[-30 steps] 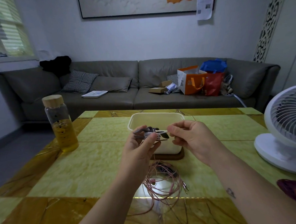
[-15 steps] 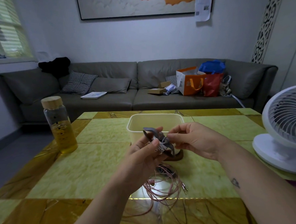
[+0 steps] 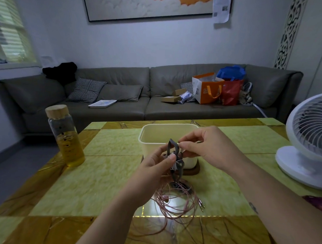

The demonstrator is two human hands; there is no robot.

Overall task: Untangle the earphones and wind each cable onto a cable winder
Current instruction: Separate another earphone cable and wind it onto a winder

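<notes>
At the far left of the desk [image 3: 105, 175] a glass bottle [image 3: 65, 137] with a wooden cap was stood upright, partly filled with amber liquid. Right of it, above the middle of the desk, the left hand [image 3: 152, 168] was raised. Its grip was clamped on a grey cable winder [image 3: 173, 150], which was held roughly upright between thumb and fingers. A white earphone cable [image 3: 174, 167] was bunched around the winder's middle. Behind the winder a cream container [image 3: 155, 134] was set on a dark coaster [image 3: 193, 171]. Nearer, below the hands, a tangle of pink earphone cables [image 3: 174, 202] was spread in loose loops on the desk, with two metal plugs [image 3: 201, 206] laid at its right edge. The right hand [image 3: 211, 147] was held just right of the winder, its grip pinched together, thumb against forefinger, on the thin white earphone cable at the winder's upper end. At the far right a white fan [image 3: 312, 141] was stood on the desk, well apart from the hands.
</notes>
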